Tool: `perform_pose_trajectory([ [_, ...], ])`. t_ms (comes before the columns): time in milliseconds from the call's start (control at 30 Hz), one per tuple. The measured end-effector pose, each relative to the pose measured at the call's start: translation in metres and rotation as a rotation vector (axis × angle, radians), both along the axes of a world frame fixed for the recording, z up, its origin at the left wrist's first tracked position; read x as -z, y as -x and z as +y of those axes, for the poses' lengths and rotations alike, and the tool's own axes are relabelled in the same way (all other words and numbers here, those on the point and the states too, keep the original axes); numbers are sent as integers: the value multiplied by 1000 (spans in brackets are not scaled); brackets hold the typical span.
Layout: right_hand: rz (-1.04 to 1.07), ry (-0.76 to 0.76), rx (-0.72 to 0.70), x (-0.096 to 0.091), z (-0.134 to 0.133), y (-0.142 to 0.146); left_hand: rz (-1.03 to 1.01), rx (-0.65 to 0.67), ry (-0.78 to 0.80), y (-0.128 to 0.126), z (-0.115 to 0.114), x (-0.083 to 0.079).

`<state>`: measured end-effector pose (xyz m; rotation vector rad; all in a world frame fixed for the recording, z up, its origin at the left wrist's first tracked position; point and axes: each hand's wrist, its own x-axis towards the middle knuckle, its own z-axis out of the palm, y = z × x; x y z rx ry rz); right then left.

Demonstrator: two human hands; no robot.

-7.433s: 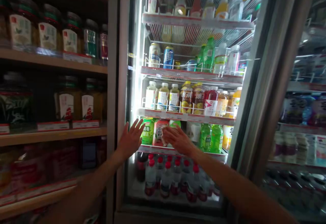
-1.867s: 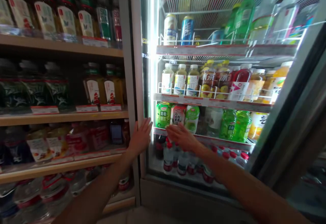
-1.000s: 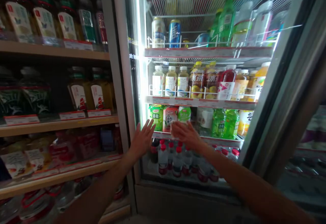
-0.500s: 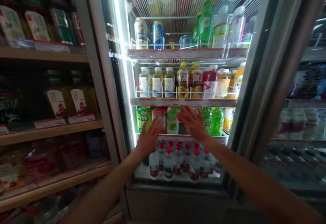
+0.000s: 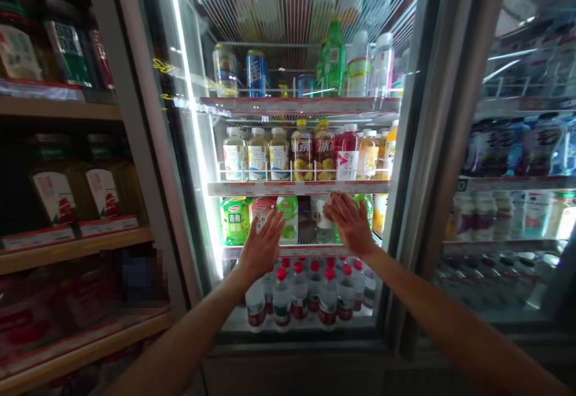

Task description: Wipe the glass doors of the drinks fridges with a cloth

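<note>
My left hand (image 5: 263,245) is raised in front of the lit drinks fridge, fingers stretched out and nothing in it. Behind its fingertips are a pink-red bottle (image 5: 262,209) and a green-labelled bottle (image 5: 288,219). To the right, my right hand (image 5: 353,225) is also empty, palm turned inward with the fingers extended and pointing up and left. It partly covers a pale-labelled bottle (image 5: 323,219) and green bottles on the same shelf. Reflections show on the fridge's glass; whether my hands touch it I cannot tell. Below stand several red-capped clear bottles (image 5: 299,291).
On the middle fridge shelf (image 5: 297,188) are several tea and juice bottles; cans and a green bottle (image 5: 333,60) stand above. A wooden shelf (image 5: 76,243) with large bottles is on the left. A metal door frame (image 5: 443,144) separates another drinks fridge (image 5: 517,210) on the right.
The view has shifted right, so the fridge appears further left and more of the right fridge shows. Both hands stay raised and empty, looking much the same.
</note>
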<state>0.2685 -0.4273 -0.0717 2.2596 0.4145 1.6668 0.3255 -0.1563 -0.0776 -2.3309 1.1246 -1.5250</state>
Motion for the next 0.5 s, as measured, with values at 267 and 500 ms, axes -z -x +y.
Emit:
perform_pose_trajectory([
  [267,76,113,-25,18,-22,14,0,35,-70,2,-23,0],
  [500,76,-3,19,49,-30,21,5,64,-76,8,-41,-1],
])
